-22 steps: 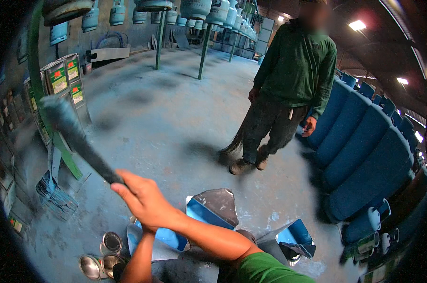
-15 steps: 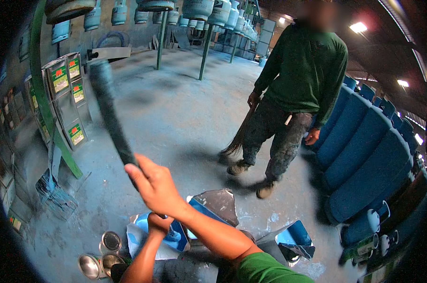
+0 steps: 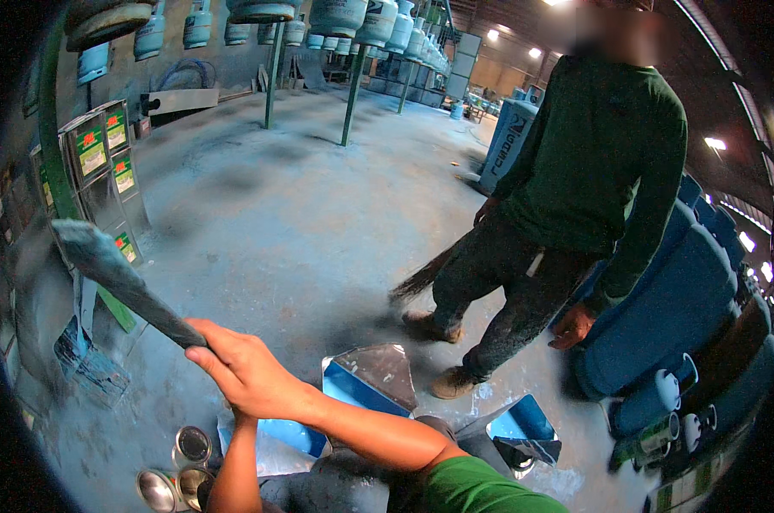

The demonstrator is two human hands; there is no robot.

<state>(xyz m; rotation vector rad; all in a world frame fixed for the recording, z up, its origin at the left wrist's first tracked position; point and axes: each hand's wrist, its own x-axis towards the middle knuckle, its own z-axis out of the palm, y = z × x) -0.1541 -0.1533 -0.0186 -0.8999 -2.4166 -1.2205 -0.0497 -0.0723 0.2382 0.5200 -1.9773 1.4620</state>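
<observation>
While the right hand (image 3: 248, 368) holds a dark, blue-dusted stick (image 3: 129, 278), its fingers wrapped round the near end, the left hand is lost behind it; only the left forearm (image 3: 236, 468) shows below, so the left grip cannot be told. The stick points up and leftward, apparently off the floor, its far end overlapping the view of a green post (image 3: 50, 128). Contact with anything there doesn't show.

Progress: three cut, bent metal containers lie close by, blue inside: the left one (image 3: 289, 436) beside the forearms, the middle one (image 3: 353, 386) just beyond the right forearm, the right one (image 3: 525, 419) farther over. Those look opened already. Labelled tins (image 3: 105, 175) stacked at left look whole, seemingly untouched. How much is left can't be judged from this.

Round cans (image 3: 193, 445) stand at lower left, beside the left forearm. A co-worker in dark green (image 3: 601, 154) stands ahead, a dark broom (image 3: 425, 275) near one hand. Blue cylinders (image 3: 661, 321) line the right.
</observation>
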